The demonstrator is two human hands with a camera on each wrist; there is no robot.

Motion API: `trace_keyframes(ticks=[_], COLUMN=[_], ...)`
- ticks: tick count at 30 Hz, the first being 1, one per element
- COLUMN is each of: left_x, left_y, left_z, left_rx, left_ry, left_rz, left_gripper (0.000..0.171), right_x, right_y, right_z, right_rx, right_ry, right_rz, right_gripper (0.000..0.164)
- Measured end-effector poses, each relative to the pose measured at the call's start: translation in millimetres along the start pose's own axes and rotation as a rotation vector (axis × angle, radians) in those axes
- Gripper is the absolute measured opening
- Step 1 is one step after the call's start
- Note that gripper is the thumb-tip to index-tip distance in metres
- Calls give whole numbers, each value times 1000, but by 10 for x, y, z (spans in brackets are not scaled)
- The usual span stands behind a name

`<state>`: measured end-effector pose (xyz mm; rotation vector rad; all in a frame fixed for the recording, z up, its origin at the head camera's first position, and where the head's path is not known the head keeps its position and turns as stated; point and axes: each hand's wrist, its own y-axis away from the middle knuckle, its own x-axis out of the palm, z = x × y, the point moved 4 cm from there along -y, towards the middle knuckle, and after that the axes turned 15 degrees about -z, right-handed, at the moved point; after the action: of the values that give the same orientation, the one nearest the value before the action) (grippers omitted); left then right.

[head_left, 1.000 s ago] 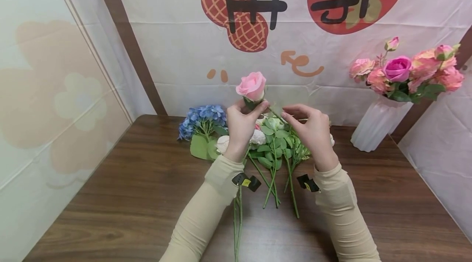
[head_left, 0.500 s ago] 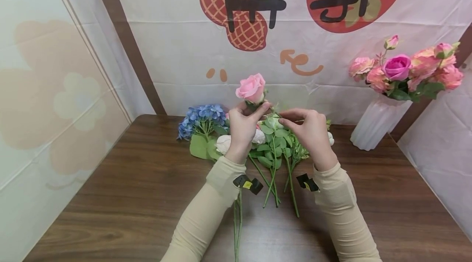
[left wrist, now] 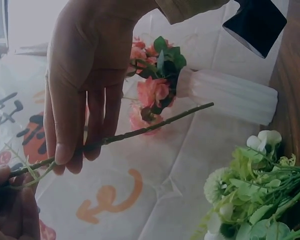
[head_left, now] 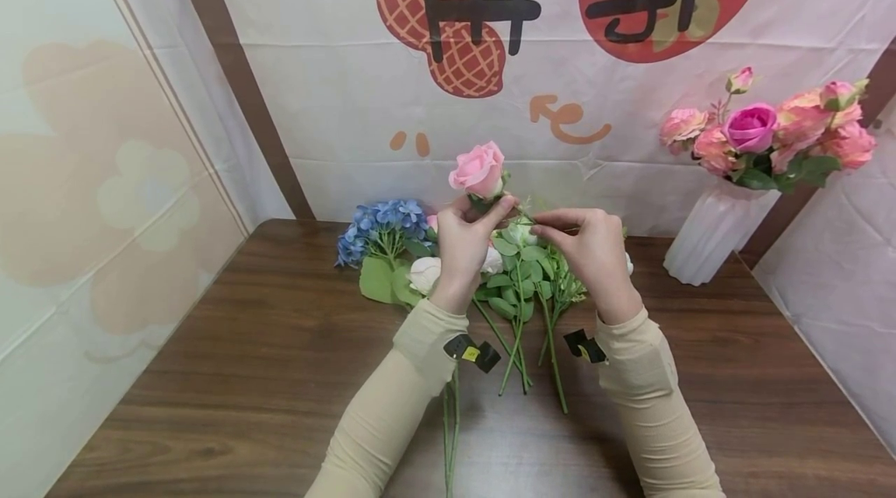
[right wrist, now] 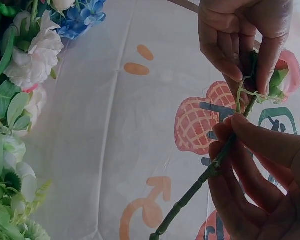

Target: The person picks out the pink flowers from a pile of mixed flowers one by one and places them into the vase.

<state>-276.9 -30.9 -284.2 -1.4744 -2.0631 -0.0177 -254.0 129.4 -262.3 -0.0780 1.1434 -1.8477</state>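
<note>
Stem [right wrist: 187, 192] of a single pink rose [head_left: 478, 170] is held slantwise between two hands, raised over the table [head_left: 280, 381]. The left hand [head_left: 465, 253] has thumb and fingers closed round it just beneath the bloom, probably because that spot steadies the heavy head while the petals stay untouched. The right hand [head_left: 591, 253] pinches a little farther down with thumb and fingertips; its remaining fingers stretch loosely behind, which suggests a light, precise hold rather than a strong one. A thin pale-green side shoot [right wrist: 238, 95] shows between the two grips; whether the right fingertips have hold of it too cannot be told. Past the right hand the bare lower end juts free.

Beyond the hands, a blue hydrangea [head_left: 388, 222], a white flower [head_left: 425, 275] and leafy greenery [head_left: 514, 280] lie heads away from the person, their green stems [head_left: 556, 362] running toward the near edge, perhaps so each is easy to take up by its stalk. To the right stands a ribbed white vase [head_left: 717, 237], well apart from the pile, its mouth filled by a magenta rose [head_left: 750, 127] and coral-pink blooms [head_left: 801, 124].
</note>
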Motion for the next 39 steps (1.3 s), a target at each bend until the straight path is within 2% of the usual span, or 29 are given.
trace_keyframes(ticks=[6, 11, 13, 21, 29, 35, 39], left_x=[-45, -158, -218, -489, -799, -1002, -1134], left_y=[-13, -38, -52, -154, -263, -328, -373], left_z=[-13, -33, -41, -75, -60, -87, -93], left_rx=[-11, -11, -5, 91, 120, 150, 153], left_ry=[-69, -113, -128, -209, -343, -390, -428], left_rz=[13, -8, -19, -32, -90, -134, -158], left_gripper=[28, 28, 25, 23, 25, 23, 23], right_x=[-32, -94, -119, -258, -480, -636, -758], right_y=[-4, -14, -16, -105, -273, -356, -384], right_z=[18, -4, -19, -99, -242, -332, -368], right_rx=[-9, 8, 15, -9, -9, 7, -5], right_ry=[8, 17, 16, 58, 70, 67, 115], right_rz=[-32, -57, -63, -123, -196, -221, -247], right_gripper=[13, 15, 15, 15, 17, 18, 19])
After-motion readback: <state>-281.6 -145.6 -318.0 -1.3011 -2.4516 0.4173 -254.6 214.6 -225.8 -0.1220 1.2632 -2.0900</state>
